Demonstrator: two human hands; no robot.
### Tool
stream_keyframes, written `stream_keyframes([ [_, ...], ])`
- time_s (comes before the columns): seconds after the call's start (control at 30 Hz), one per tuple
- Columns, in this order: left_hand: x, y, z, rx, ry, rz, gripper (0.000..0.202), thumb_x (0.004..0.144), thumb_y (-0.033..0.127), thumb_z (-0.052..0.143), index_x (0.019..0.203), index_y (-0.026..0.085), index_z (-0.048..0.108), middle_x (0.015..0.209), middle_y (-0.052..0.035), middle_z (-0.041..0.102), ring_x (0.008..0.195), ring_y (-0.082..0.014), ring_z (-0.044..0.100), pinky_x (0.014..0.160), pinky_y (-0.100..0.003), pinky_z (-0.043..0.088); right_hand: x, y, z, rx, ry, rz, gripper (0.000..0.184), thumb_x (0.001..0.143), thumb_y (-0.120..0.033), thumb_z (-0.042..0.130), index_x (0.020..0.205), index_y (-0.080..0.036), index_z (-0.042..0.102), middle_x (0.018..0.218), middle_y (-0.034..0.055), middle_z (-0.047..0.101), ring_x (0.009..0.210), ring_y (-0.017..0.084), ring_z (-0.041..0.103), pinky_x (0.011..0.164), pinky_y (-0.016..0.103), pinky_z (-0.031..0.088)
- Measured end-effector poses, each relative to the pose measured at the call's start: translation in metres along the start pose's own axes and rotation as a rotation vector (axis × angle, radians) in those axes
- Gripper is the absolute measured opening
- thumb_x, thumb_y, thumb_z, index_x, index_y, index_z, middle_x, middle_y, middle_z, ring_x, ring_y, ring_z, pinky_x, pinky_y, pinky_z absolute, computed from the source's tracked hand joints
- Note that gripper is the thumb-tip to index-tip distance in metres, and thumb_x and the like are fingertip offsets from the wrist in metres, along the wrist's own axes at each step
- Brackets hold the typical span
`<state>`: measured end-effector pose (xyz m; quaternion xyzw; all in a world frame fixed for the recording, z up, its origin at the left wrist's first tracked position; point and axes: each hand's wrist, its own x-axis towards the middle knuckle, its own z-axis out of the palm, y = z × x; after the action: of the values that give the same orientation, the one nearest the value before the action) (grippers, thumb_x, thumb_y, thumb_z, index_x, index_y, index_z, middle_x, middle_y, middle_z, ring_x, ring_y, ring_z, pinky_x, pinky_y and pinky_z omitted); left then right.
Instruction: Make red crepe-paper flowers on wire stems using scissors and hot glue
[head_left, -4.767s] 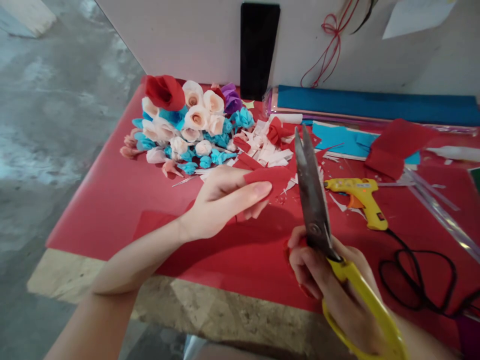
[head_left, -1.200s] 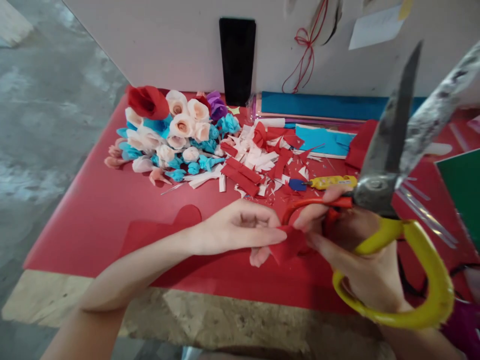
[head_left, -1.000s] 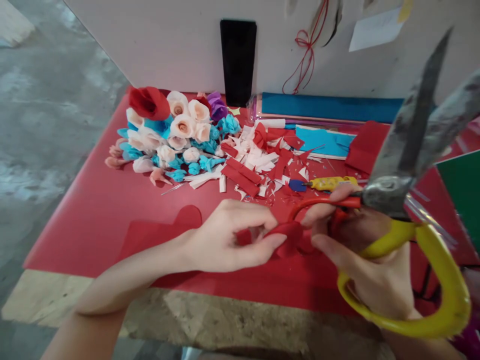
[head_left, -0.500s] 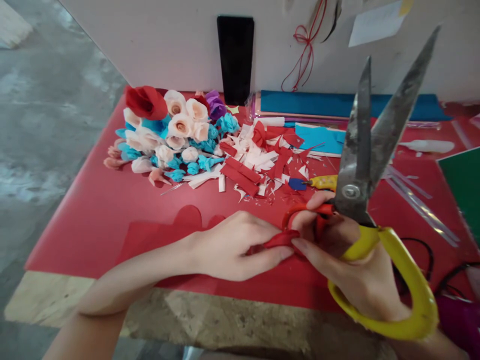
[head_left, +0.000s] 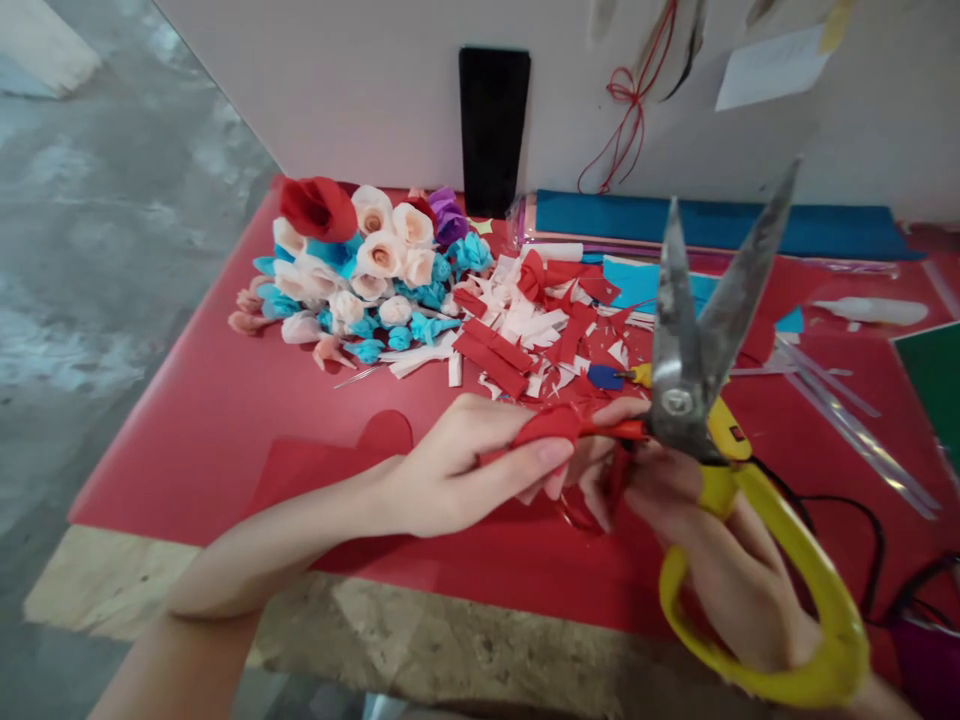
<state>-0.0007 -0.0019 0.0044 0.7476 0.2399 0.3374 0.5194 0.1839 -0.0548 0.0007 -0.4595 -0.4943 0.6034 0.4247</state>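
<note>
Presently, left hand [head_left: 465, 480]: closed, pinching a red paper piece [head_left: 551, 425] between thumb and fingers
Red paper piece: curved, in front of the scrap pile, above the table's red cover [head_left: 172, 450]
Right hand [head_left: 739, 595]: gripping scissors [head_left: 679, 402]; fingertips beside the left hand's, contact with the red paper piece unclear
Scissors: 2 blades apart, tips pointing away from the person; 1 handle loop yellow, 1 orange-red
Scrap pile [head_left: 525, 318]: red and white cuttings, right of the paper flowers [head_left: 382, 255]
Yellow glue gun [head_left: 726, 430]: partly hidden behind the scissors
Red sheet [head_left: 300, 465]: flat on the cover, partly under the left forearm
Black slab [head_left: 495, 130]: leaning on the pale panel [head_left: 360, 90]
Blue roll [head_left: 600, 213]: lying along the panel's foot
</note>
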Motion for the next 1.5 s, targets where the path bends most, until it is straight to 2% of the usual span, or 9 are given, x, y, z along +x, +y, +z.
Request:
stream_keyframes([
  [0.1,-0.001,0.0,-0.002,-0.017,0.118,0.009,0.034,0.093,0.019,0.04,0.063,0.011,0.055,0.053,0.0004,0.056,0.049,-0.0042,0.053,0.052,-0.013,0.043,-0.002,0.009,-0.002,-0.194,-0.13,-0.051,0.024,0.081,-0.016,0.05,0.103,-0.026,0.052,0.085,0.002,0.059,0.075,0.017,0.059,0.075,0.03,0.051],
  [0.27,-0.001,-0.002,-0.003,-0.019,0.212,0.067,0.034,0.093,0.019,0.04,0.064,0.01,0.055,0.05,0.0018,0.055,0.048,-0.0031,0.055,0.051,-0.012,0.043,-0.009,0.025,0.004,-0.315,-0.18,0.016,0.029,0.082,-0.013,0.045,0.109,-0.021,0.05,0.082,0.0036,0.061,0.066,0.015,0.059,0.057,0.024,0.05],
  [0.37,-0.002,-0.002,-0.002,-0.05,0.197,0.058,0.034,0.093,0.018,0.04,0.064,0.01,0.055,0.051,0.0011,0.059,0.046,-0.0029,0.056,0.05,-0.012,0.044,-0.01,0.024,0.008,-0.362,-0.2,0.018,0.032,0.079,-0.008,0.045,0.108,-0.022,0.049,0.084,0.0028,0.061,0.066,0.014,0.06,0.057,0.022,0.05],
  [0.5,-0.003,-0.005,-0.001,-0.071,0.153,0.034,0.035,0.093,0.018,0.041,0.062,0.009,0.056,0.05,-0.0022,0.059,0.051,-0.0082,0.061,0.052,-0.016,0.047,-0.006,0.015,0.01,-0.428,-0.235,-0.083,0.031,0.077,-0.003,0.041,0.098,-0.024,0.048,0.084,-0.0019,0.058,0.072,0.01,0.058,0.066,0.018,0.048],
  [0.73,-0.003,-0.007,0.001,-0.128,0.107,0.016,0.035,0.092,0.017,0.041,0.063,0.007,0.057,0.053,-0.0074,0.062,0.056,-0.0146,0.065,0.053,-0.021,0.051,-0.002,0.011,0.012,-0.403,-0.253,-0.105,0.032,0.075,0.002,0.037,0.095,-0.022,0.042,0.09,-0.0039,0.057,0.072,0.005,0.056,0.069,0.012,0.045],
  [0.93,-0.004,-0.008,0.002,-0.227,0.096,-0.025,0.033,0.092,0.017,0.041,0.064,0.008,0.056,0.052,-0.0055,0.059,0.05,-0.0118,0.061,0.051,-0.022,0.052,-0.004,0.015,0.013,-0.449,-0.231,-0.093,0.028,0.081,-0.002,0.037,0.097,-0.024,0.044,0.086,-0.0049,0.057,0.07,0.004,0.056,0.069,0.011,0.045],
  [1.17,-0.002,-0.008,0.003,-0.192,0.093,0.006,0.034,0.092,0.017,0.04,0.064,0.008,0.055,0.05,-0.0049,0.058,0.048,-0.0103,0.059,0.051,-0.021,0.051,-0.003,0.016,0.013,-0.445,-0.226,-0.041,0.017,0.087,-0.009,0.038,0.094,-0.024,0.044,0.083,-0.0054,0.056,0.061,0.003,0.053,0.061,0.009,0.045],
  [1.3,-0.003,-0.008,0.004,-0.15,0.108,0.008,0.034,0.092,0.017,0.04,0.063,0.008,0.055,0.05,-0.0055,0.06,0.051,-0.0116,0.063,0.051,-0.019,0.05,-0.004,0.018,0.013,-0.433,-0.218,-0.032,0.02,0.091,-0.014,0.038,0.104,-0.027,0.045,0.077,-0.0061,0.054,0.056,0.003,0.049,0.055,0.009,0.043],
  [1.5,-0.003,-0.009,0.004,-0.137,0.125,0.0,0.034,0.093,0.018,0.041,0.063,0.008,0.055,0.051,-0.0046,0.061,0.05,-0.0109,0.063,0.048,-0.017,0.049,-0.006,0.023,0.013,-0.404,-0.209,-0.057,0.022,0.094,-0.02,0.037,0.113,-0.028,0.045,0.079,-0.0035,0.054,0.067,0.006,0.056,0.069,0.015,0.048],
])
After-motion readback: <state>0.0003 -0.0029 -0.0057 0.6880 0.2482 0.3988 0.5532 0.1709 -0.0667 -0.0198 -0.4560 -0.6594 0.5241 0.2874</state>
